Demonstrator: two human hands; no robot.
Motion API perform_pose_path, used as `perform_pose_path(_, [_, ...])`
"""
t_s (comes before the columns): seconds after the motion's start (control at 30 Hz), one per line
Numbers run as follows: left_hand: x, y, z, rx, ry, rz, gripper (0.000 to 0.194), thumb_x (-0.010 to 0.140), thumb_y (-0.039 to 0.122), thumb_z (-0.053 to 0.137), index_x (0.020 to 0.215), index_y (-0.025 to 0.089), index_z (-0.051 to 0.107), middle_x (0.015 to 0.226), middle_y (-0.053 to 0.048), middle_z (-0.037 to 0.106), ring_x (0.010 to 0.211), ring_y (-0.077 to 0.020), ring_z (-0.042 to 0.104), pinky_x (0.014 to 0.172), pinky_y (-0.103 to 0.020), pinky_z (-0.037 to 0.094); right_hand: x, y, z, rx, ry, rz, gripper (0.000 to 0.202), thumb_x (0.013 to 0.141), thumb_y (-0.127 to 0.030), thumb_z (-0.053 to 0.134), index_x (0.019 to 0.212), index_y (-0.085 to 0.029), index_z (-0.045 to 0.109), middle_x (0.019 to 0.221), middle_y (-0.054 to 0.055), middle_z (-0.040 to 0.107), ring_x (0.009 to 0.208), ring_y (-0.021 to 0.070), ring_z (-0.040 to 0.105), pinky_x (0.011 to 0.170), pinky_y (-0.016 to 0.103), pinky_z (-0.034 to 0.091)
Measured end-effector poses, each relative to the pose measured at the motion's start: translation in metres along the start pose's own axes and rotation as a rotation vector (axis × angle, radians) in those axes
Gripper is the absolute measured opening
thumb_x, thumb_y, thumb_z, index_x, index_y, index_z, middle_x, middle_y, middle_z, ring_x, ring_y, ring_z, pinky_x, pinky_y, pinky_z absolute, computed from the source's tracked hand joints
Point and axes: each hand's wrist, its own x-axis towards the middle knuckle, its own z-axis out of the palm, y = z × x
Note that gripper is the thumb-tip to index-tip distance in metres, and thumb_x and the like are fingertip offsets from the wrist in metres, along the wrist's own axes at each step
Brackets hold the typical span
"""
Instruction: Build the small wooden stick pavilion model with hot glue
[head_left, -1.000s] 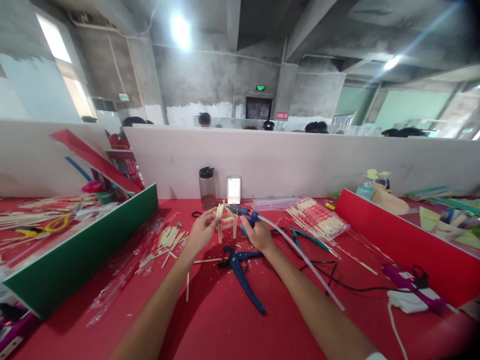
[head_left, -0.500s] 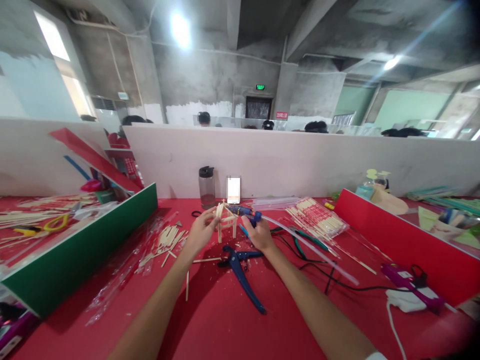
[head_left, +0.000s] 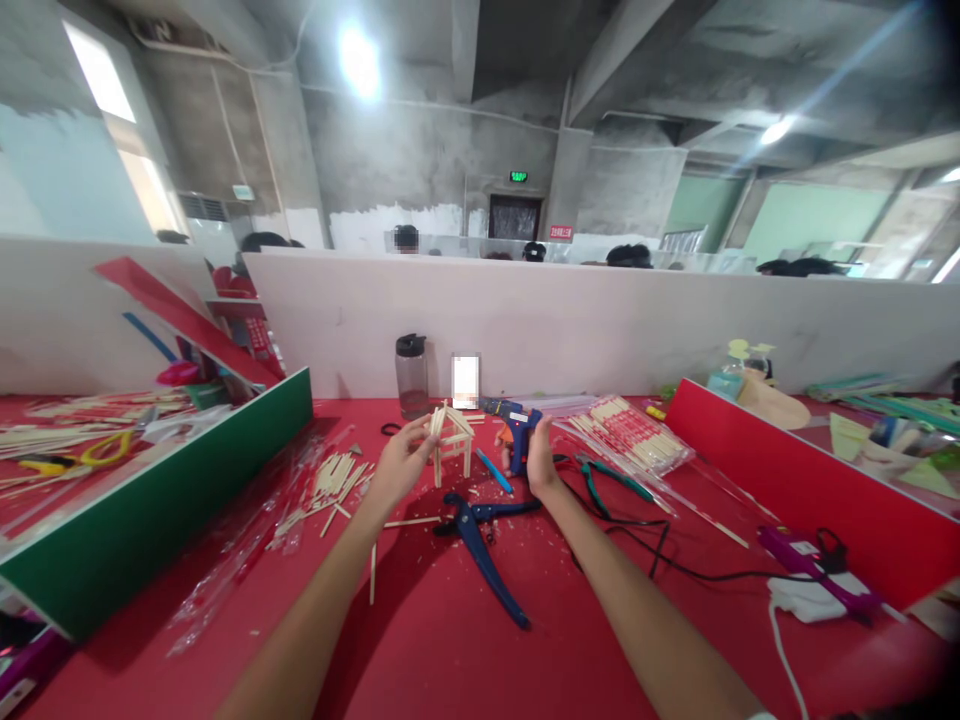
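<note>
My left hand (head_left: 405, 452) is closed on the left side of a small house-shaped frame of wooden sticks (head_left: 455, 440), which stands upright. To its right, my right hand (head_left: 538, 460) is wrapped round the handle of a blue glue gun (head_left: 517, 430). The gun's nozzle points left, beyond the upper right of the frame. A light-blue pen (head_left: 493, 470) lies between the frame and my right hand. Nearer to me, a dark-blue cutter (head_left: 484, 550) rests on the red table (head_left: 435, 660) among wood crumbs.
Loose sticks (head_left: 341, 483) lie left of my left hand. A bottle (head_left: 412, 378) and a bright phone (head_left: 466, 381) stand by the white partition (head_left: 562, 320). Green pliers (head_left: 615, 480), black cables and packed sticks (head_left: 630, 435) are at right, between green (head_left: 187, 480) and red (head_left: 787, 490) dividers.
My right hand has moved right and turned more upright with the glue gun, whose nozzle has drawn back from the stick frame. My left hand has kept its hold.
</note>
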Motion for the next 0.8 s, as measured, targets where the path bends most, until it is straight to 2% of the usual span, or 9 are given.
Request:
perform_pose_path(0.07, [-0.001,0.002,0.000,0.002,0.002,-0.002,0.047,0.078,0.061,0.061,0.073,0.015,0.071,0.142,-0.016,0.051,0.118,-0.0357,0.058,0.077,-0.040,0.060,0.001,-0.002,-0.003,0.005,0.019,0.001,0.094,0.076,-0.090,0.005,0.086,-0.016,0.062,0.046,0.003,0.056,0.037,0.0155,0.055,0.032,0.023,0.037])
perform_pose_path(0.27, [0.000,0.001,0.000,-0.020,0.019,0.000,0.046,0.076,0.060,0.063,0.075,0.015,0.073,0.141,-0.015,0.053,0.119,-0.0356,0.058,0.075,-0.039,0.061,-0.002,-0.017,-0.002,0.022,0.205,-0.233,0.057,0.087,-0.073,0.037,0.115,-0.025,0.047,0.063,-0.005,0.060,0.037,0.0128,0.056,0.035,0.021,0.042])
perform_pose_path(0.37, [0.000,-0.001,0.000,-0.016,0.007,-0.005,0.048,0.076,0.062,0.062,0.076,0.015,0.073,0.143,-0.016,0.051,0.116,-0.0348,0.059,0.077,-0.040,0.061,-0.003,-0.020,-0.004,0.046,0.244,-0.266,0.050,0.089,-0.066,0.043,0.120,-0.027,0.042,0.067,-0.005,0.061,0.037,0.0120,0.056,0.035,0.021,0.042])
perform_pose_path(0.6, [0.001,-0.003,-0.001,-0.010,-0.006,-0.005,0.050,0.076,0.063,0.062,0.076,0.014,0.073,0.145,-0.015,0.049,0.114,-0.0353,0.061,0.076,-0.041,0.061,-0.004,-0.020,-0.005,0.116,0.188,-0.257,0.058,0.091,-0.071,0.027,0.117,-0.023,0.047,0.056,-0.004,0.058,0.041,0.0151,0.058,0.037,0.022,0.042])
perform_pose_path(0.8, [0.002,-0.002,-0.001,-0.006,0.000,-0.018,0.052,0.075,0.065,0.062,0.077,0.015,0.073,0.144,-0.016,0.050,0.117,-0.0371,0.059,0.074,-0.040,0.061,-0.008,-0.027,-0.003,0.006,0.216,-0.356,0.054,0.093,-0.066,0.029,0.122,-0.025,0.048,0.057,-0.004,0.055,0.039,0.0138,0.054,0.035,0.021,0.036])
